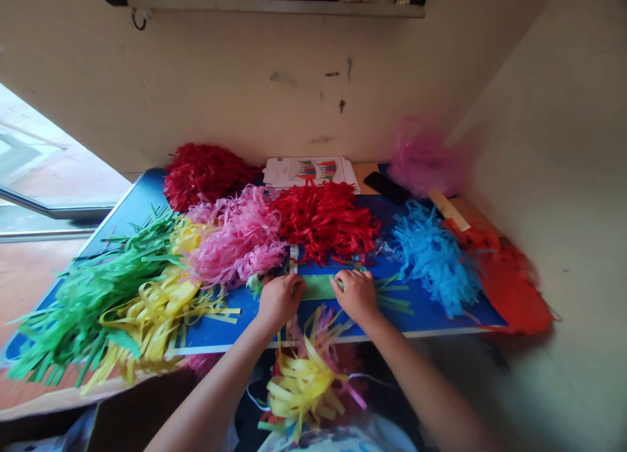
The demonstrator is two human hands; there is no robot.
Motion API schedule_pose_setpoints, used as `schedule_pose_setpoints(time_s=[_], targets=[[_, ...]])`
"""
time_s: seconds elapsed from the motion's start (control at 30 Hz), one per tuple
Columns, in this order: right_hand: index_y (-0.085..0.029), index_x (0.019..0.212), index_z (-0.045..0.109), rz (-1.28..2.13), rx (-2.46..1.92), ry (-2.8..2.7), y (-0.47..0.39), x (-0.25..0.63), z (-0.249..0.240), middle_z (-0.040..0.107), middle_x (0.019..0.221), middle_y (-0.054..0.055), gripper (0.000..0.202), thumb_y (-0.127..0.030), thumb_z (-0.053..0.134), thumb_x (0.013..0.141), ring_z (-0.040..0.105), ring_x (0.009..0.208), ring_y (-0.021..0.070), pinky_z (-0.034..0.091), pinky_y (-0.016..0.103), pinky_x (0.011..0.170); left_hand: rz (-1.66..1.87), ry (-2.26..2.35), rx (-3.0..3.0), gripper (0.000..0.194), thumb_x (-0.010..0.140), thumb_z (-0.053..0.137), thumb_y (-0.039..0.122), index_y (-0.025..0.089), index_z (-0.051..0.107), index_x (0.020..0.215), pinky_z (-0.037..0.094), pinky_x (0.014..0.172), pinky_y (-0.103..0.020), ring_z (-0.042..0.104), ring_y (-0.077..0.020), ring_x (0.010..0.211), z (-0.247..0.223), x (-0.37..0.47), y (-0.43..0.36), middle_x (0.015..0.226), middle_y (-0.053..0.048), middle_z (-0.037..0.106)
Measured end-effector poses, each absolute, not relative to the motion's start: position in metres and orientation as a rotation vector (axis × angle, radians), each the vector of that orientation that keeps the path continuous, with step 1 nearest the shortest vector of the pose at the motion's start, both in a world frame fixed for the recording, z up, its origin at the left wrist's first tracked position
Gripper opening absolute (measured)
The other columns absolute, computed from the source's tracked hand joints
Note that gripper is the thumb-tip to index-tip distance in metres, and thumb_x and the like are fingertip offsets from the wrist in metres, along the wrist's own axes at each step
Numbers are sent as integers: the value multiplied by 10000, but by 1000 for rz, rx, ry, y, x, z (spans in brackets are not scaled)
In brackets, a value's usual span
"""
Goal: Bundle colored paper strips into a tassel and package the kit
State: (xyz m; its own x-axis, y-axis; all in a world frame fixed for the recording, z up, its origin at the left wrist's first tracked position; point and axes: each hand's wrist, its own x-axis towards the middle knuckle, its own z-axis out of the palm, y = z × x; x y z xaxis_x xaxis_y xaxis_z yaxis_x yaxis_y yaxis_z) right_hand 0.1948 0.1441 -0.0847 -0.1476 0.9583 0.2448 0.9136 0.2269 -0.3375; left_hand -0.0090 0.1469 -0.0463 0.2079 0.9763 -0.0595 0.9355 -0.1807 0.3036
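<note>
A strip of light green tissue paper (321,287) lies flat near the table's front edge, its right end cut into a fringe. My left hand (280,300) grips the strip's left part with curled fingers. On its right part, just before the fringe, my right hand (357,296) is closed with thumb and fingers together. Fringed yellow paper (306,387) hangs below the table edge between my forearms, with pink strips and white string around it. Behind my hands sits a heap of red fringed paper (326,220).
Pink fringe (238,236), yellow fringe (164,308) and green fringe (102,295) cover the left of the blue table (208,334). Blue fringe (434,256) and orange paper (514,295) are at right. Printed sheets (313,171) and a dark phone (386,187) lie by the wall.
</note>
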Motion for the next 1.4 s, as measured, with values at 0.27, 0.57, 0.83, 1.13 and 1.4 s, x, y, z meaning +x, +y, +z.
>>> schedule_pose_setpoints(time_s=[0.27, 0.57, 0.83, 1.13, 1.4], targets=[[-210, 749, 626, 152, -1747, -2087, 144, 195, -87, 717, 745, 0, 166, -288, 611, 896, 620, 767, 179, 261, 316, 744, 93, 1927, 2125, 248, 899, 538, 381, 213, 719, 870, 389, 643, -282, 700, -225, 759, -50, -7, 154, 785, -54, 755], [-212, 816, 640, 99, -1809, -2050, 147, 199, -73, 704, 803, 26, 127, -319, 651, 882, 599, 834, 210, 269, 335, 761, 191, 1843, 2404, 213, 914, 516, 276, 210, 666, 1050, 384, 918, -433, 570, -293, 1063, -49, -2, 145, 1108, -125, 665], [-236, 1038, 659, 150, -1244, -2545, 139, 220, -47, 697, 1046, 42, 155, -227, 632, 886, 572, 978, 194, 270, 370, 932, 157, 1282, 2770, 230, 809, 573, 198, 242, 701, 994, 251, 1086, -492, 553, -276, 1020, -32, -8, 142, 915, -75, 693], [-197, 1103, 643, 118, -1243, -2514, 139, 205, -37, 643, 1164, 93, 248, -176, 561, 870, 507, 1074, 247, 249, 429, 955, 252, 1464, 2716, 331, 771, 561, 150, 237, 686, 1064, 178, 1117, -552, 576, -286, 1054, -41, -5, 137, 968, -74, 703], [-225, 885, 717, 229, -1375, -2490, 152, 214, -61, 700, 971, 23, 109, -247, 612, 902, 562, 910, 177, 283, 348, 839, 366, 1538, 2630, 211, 864, 542, 199, 250, 718, 968, 222, 1086, -532, 613, -261, 1003, -46, -19, 133, 941, -56, 729]])
